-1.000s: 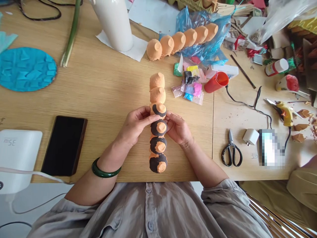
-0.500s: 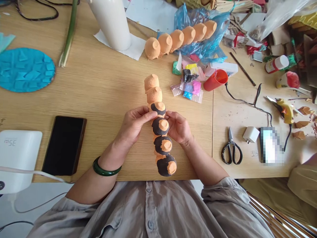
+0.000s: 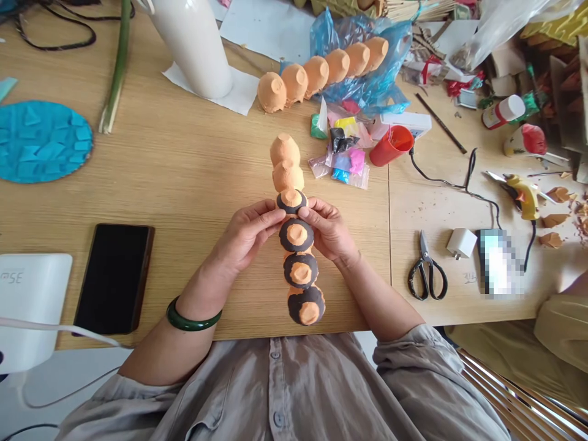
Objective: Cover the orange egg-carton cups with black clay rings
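Observation:
An orange strip of joined egg-shaped bumps (image 3: pixel 287 174) runs lengthwise in front of me, held between both hands. Its nearer bumps are ringed in black clay (image 3: pixel 298 235) around orange tips; the two farthest are plain orange. My left hand (image 3: pixel 245 236) grips the strip's left side, thumb at the black ring of the third bump from the far end. From the right, my right hand (image 3: pixel 331 229) pinches that same bump, its thumb on the black ring and its fingers partly hidden behind the strip.
A second orange strip (image 3: pixel 316 75) lies on blue plastic at the back. Clay packets (image 3: pixel 342 153), a red cup (image 3: pixel 392 146), scissors (image 3: pixel 427 266) and a glue gun (image 3: pixel 523 193) are to the right. Left are a phone (image 3: pixel 114 278), a blue oval (image 3: pixel 43 142) and a white bottle (image 3: pixel 193 49).
The strip has turned so its black rings face up more fully. My right thumb has come over onto the front of the third bump. The view has shifted slightly.

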Demonstrator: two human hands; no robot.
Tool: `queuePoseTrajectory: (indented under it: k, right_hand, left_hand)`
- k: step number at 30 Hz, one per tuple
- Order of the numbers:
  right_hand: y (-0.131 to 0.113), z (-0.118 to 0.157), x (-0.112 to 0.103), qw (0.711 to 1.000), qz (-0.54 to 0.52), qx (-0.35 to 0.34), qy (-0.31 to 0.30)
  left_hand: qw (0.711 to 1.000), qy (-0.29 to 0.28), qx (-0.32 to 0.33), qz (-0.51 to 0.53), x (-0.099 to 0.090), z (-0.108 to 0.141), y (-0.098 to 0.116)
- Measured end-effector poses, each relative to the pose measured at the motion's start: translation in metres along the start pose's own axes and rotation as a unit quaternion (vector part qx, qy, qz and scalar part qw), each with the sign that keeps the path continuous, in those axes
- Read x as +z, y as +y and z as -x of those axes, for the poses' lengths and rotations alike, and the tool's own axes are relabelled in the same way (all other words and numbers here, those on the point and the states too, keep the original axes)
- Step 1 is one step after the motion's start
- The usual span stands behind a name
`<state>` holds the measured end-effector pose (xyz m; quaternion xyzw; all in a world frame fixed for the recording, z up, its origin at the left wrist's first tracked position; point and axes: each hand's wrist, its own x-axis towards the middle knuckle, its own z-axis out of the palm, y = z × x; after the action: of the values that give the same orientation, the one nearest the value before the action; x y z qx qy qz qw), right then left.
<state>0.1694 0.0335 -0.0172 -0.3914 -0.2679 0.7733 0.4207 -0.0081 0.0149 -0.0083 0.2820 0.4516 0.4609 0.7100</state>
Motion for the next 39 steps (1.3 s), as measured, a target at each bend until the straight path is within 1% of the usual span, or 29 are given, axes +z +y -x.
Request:
queuePoseTrajectory:
  k: [2, 4, 6, 9, 13, 15, 17, 19, 23, 26, 29, 33, 36, 39]
  right_hand:
    - [-0.001, 0.001, 0.000, 0.999, 0.024, -0.035, 0.000]
    - [-0.001, 0.002, 0.000, 0.996, 0.052, -0.066, -0.011]
    - [-0.001, 0.003, 0.001, 0.994, 0.074, -0.079, -0.031]
    - [0.000, 0.003, 0.001, 0.994, 0.070, -0.062, -0.055]
    - [0.001, 0.004, 0.000, 0.997, 0.044, -0.026, -0.052]
    - [0.000, 0.006, 0.000, 0.997, 0.051, -0.027, -0.053]
    - [-0.002, 0.007, 0.000, 0.995, 0.063, -0.028, -0.069]
    - [-0.004, 0.007, 0.001, 0.995, 0.056, -0.014, -0.082]
    - [-0.006, 0.004, -0.001, 0.997, 0.015, 0.042, -0.062]
    - [-0.004, 0.000, -0.002, 0.996, 0.001, 0.069, -0.050]
    - [-0.002, -0.001, -0.003, 0.996, -0.010, 0.075, -0.042]
    - [-0.002, -0.001, -0.004, 0.995, -0.027, 0.060, -0.071]
    - [-0.002, 0.001, -0.005, 0.995, -0.028, 0.046, -0.081]
    - [0.000, 0.001, -0.004, 0.995, 0.016, 0.015, -0.097]
  left_hand:
    - [0.999, -0.006, -0.016, 0.033, 0.001, -0.001, -0.001]
    - [0.998, 0.001, -0.035, 0.060, 0.002, -0.002, -0.002]
    - [0.996, 0.011, -0.048, 0.071, 0.004, -0.003, -0.003]
    - [0.997, 0.018, -0.038, 0.064, 0.003, -0.002, -0.003]
    - [0.998, 0.016, -0.018, 0.058, 0.001, 0.000, -0.002]
    - [0.997, 0.015, -0.021, 0.069, 0.002, 0.000, -0.001]
    - [0.996, 0.010, -0.030, 0.079, 0.003, 0.000, -0.001]
    - [0.996, 0.001, -0.032, 0.080, 0.004, 0.001, -0.001]
    - [0.998, -0.008, -0.016, 0.053, 0.002, 0.001, -0.006]
    - [0.999, 0.004, -0.028, 0.047, 0.001, 0.001, -0.009]
    - [0.997, 0.002, -0.052, 0.049, 0.001, -0.001, -0.008]
    - [0.997, -0.001, -0.058, 0.055, 0.004, -0.002, 0.000]
    - [0.992, 0.022, -0.072, 0.096, 0.006, -0.003, 0.004]
    - [0.986, 0.050, -0.085, 0.133, 0.008, -0.003, 0.005]
